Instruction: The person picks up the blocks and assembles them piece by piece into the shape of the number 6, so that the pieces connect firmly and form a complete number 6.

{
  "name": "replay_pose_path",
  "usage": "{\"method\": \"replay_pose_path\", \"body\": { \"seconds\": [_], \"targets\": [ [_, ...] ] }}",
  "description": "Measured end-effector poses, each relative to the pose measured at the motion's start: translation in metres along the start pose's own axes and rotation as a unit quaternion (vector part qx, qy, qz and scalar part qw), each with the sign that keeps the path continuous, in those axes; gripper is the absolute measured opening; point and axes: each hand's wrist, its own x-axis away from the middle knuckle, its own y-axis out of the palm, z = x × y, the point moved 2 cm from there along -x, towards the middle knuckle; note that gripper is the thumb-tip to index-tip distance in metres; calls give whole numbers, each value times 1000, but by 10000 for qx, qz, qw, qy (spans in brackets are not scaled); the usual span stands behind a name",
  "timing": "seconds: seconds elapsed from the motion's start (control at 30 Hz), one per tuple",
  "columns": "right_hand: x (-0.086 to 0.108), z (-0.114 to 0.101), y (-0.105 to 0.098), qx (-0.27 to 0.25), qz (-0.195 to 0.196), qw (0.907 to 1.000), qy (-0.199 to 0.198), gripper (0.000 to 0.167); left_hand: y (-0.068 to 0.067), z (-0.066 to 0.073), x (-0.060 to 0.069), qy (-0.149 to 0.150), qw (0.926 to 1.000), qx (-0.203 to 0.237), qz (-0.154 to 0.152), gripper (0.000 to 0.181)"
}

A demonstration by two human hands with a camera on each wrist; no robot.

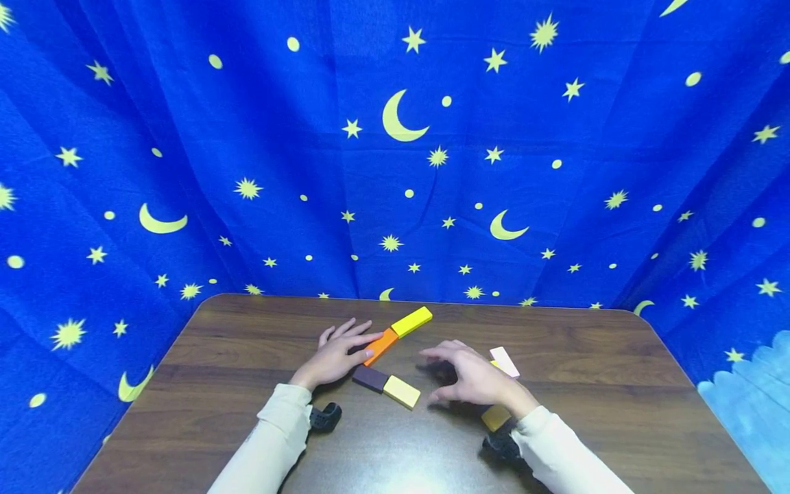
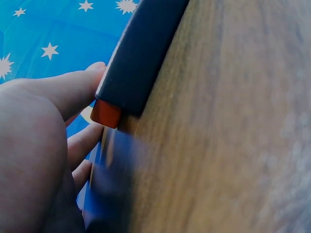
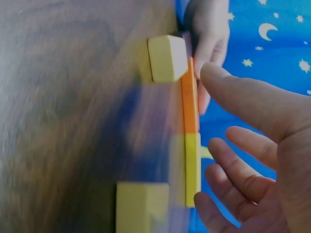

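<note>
Clearly, left hand (image 1: 333,358) fingertips (image 1: 369,354) touch orange block (image 1: 385,346)

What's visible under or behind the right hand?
A pale block, a yellow edge and a tan block peek out; anything the right hand fully covers is hidden.

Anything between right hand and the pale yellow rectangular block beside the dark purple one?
Nothing visible: in the head view, only bare brown wood-grain tabletop lies between the right hand and the pale yellow rectangular block.
</note>
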Motion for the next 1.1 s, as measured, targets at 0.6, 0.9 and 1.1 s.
{"method": "replay_pose_path", "body": {
  "seconds": [0.6,0.9,1.1],
  "targets": [
    [37,29,-24,48,958,9948,344,56,0,2,2,111,9999,49,13,42],
    [51,41,-39,234,1373,9890,493,53,-1,2,1,82,10000,1,47,42],
    [59,52,-42,308,1606,9856,421,52,-1,1,2,67,10000,9,65,42]
  ]
}}
